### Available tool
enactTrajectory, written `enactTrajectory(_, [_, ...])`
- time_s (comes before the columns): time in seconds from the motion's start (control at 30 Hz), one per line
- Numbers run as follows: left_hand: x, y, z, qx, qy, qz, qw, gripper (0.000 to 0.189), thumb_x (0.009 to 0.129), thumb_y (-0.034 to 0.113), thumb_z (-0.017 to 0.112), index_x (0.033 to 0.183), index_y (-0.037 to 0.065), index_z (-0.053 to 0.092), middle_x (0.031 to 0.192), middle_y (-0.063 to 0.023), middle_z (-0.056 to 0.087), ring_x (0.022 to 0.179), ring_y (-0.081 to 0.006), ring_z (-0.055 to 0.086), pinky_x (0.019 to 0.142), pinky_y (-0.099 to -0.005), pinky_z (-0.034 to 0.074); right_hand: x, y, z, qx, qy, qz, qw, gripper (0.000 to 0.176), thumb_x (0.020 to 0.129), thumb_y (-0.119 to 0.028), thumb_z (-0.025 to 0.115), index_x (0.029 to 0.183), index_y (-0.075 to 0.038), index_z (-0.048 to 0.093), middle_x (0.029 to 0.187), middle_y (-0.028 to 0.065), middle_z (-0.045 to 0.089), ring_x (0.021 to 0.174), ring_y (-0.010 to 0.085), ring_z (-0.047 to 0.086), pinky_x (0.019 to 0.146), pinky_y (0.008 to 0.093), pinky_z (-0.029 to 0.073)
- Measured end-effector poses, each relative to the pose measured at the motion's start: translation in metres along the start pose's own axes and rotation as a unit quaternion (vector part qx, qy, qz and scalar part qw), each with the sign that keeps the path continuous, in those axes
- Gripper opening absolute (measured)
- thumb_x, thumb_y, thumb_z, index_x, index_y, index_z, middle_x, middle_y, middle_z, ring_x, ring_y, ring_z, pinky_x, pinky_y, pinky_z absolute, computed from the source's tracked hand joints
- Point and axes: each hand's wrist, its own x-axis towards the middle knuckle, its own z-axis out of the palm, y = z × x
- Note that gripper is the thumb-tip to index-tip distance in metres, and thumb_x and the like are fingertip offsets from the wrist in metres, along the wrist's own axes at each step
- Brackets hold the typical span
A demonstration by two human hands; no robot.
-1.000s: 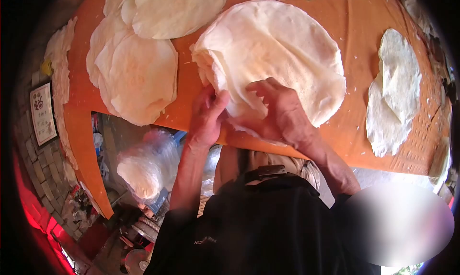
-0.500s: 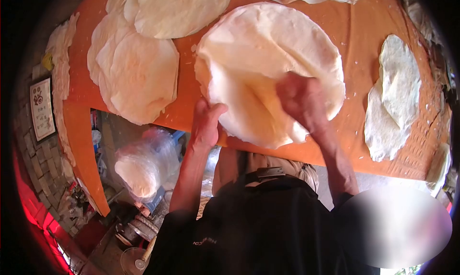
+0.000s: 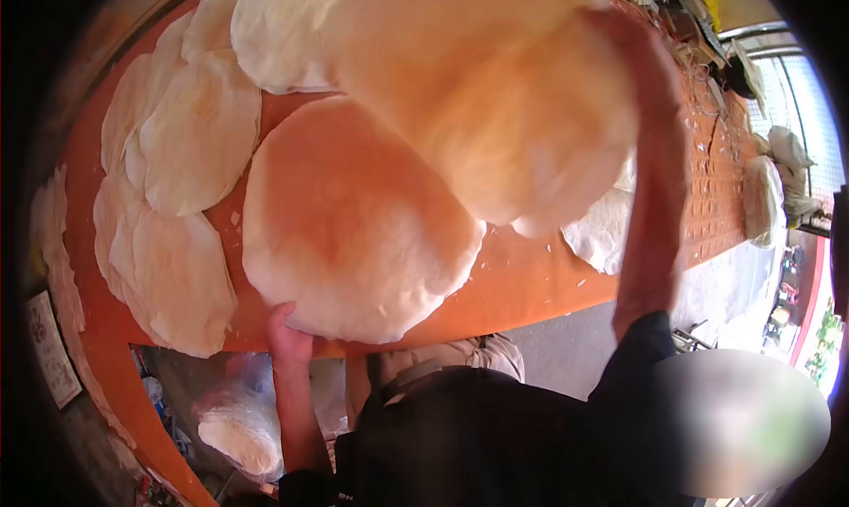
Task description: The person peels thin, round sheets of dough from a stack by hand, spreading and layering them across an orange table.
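Flatbread (image 3: 354,242), thin, pale, approx. round w/ a puckered near rim, lies at the near edge of the orange tabletop (image 3: 522,286). Raised sheet (image 3: 522,127), smooth & motion-blurred, partly overlaps it in view; overlapping rounds (image 3: 181,277) lie to the L. Clear plastic bag (image 3: 243,423), below table level, contains pale, rounded matl. L hand (image 3: 290,335): thumb extended at flatbread's near rim; finger closure can't be told. R hand (image 3: 608,25): at raised sheet's far edge, blurred; opening & grip can't be told.
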Motion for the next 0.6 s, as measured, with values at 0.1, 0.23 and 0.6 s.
enactTrajectory(0.1, [-0.005,0.000,0.004,0.011,-0.001,0.004,1.000,0.050,0.082,0.013,0.054,0.130,0.004,0.044,0.127,-0.0108,0.052,0.118,-0.0290,0.049,0.098,-0.0458,0.041,0.066,-0.022,-0.119,-0.002,-0.027,0.087,0.996,0.026,0.087,-0.026,0.061,0.099,-0.003,0.064,0.087,0.0048,0.066,0.076,0.0145,0.063,0.071,0.0276,0.051])
enactTrajectory(0.23, [-0.014,0.007,0.004,0.022,-0.041,-0.014,0.999,0.053,0.084,0.014,0.054,0.134,0.004,0.040,0.133,-0.0107,0.048,0.123,-0.0293,0.045,0.103,-0.0460,0.036,0.114,0.053,-0.321,-0.152,0.100,-0.035,0.983,0.033,0.086,-0.031,0.065,0.105,-0.004,0.063,0.084,0.0024,0.065,0.069,0.0093,0.059,0.060,0.0233,0.048])
enactTrajectory(0.6, [-0.055,0.019,0.092,0.172,-0.129,0.174,0.961,0.047,0.085,0.015,0.061,0.126,0.000,0.043,0.116,-0.0095,0.053,0.108,-0.0185,0.051,0.094,-0.0339,0.041,-0.138,0.093,0.151,-0.192,-0.342,0.046,0.919,0.044,0.079,-0.009,0.070,0.120,-0.002,0.055,0.096,0.0089,0.065,0.080,0.0146,0.062,0.071,0.0298,0.052])
